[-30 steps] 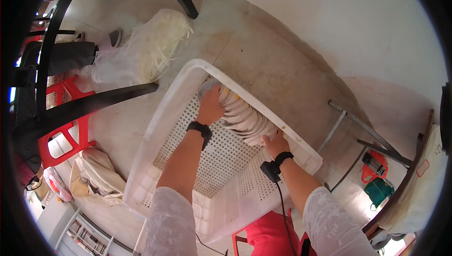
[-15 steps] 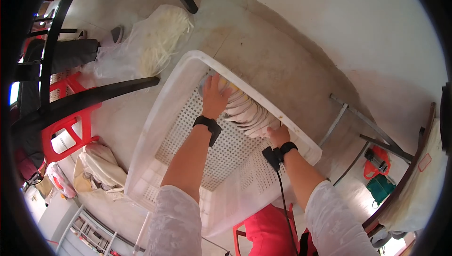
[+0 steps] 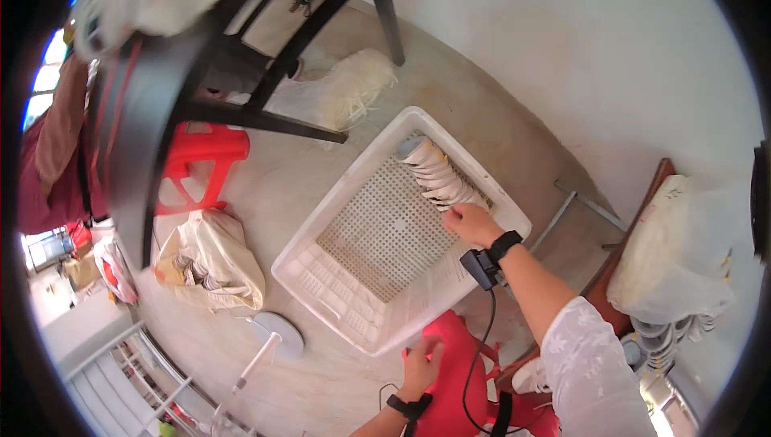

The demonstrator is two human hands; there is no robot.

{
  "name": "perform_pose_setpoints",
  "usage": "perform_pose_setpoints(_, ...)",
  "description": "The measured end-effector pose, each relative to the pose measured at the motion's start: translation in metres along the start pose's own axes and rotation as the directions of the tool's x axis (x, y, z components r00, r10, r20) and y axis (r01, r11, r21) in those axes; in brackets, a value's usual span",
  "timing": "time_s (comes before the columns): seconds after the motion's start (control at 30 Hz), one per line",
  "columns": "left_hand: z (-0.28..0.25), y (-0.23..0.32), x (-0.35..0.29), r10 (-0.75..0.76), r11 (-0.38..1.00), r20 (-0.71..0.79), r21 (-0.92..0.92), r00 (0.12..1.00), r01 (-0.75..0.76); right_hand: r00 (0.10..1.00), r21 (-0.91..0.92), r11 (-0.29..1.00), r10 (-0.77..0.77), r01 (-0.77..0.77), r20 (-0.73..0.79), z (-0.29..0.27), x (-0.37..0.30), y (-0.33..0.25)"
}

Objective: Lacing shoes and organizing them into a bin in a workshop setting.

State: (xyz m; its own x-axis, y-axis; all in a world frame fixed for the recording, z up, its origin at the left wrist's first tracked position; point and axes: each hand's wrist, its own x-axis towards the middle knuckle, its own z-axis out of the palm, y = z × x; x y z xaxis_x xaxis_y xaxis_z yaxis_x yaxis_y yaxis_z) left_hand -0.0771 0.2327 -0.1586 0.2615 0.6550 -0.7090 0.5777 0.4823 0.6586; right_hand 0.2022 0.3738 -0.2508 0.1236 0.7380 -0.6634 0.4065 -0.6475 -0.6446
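Observation:
A row of pale, curved pieces, nested one into another, lies along the right inner wall of a white perforated plastic basket. The piece at the far end shows a grey face. My right hand is at the near end of the row with its fingers curled in; whether they grip a piece is hidden. Outside the basket, my left hand hovers over a red plastic stool, thumb and fingers apart and nothing visible between them. Both wrists wear black bands, and a cable runs down from a small black box at the right one.
Black table or chair legs stand at the far left by another red stool. A cloth sack and a round-based stand are left of the basket. A metal frame and a full plastic bag are at right.
My left hand has left the far end of the row and come back out of the basket toward me. My right hand stays at the near end. The view has shifted left.

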Motion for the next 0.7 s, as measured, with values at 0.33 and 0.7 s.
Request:
perform_pose_setpoints(0.33, 0.022, 0.005, -0.087, 0.267, 0.743, 0.436, 0.475, 0.859, -0.472, 0.944, 0.627, 0.731, -0.068, 0.269, -0.324, -0.131, -0.406, -0.16)
perform_pose_setpoints(0.7, 0.062, -0.021, -0.1, 0.664, 0.377, 0.401, 0.549, 0.631, -0.746, 0.535, 0.547, 0.352, 0.141, 0.76, -0.833, -0.044, -0.688, 0.064)
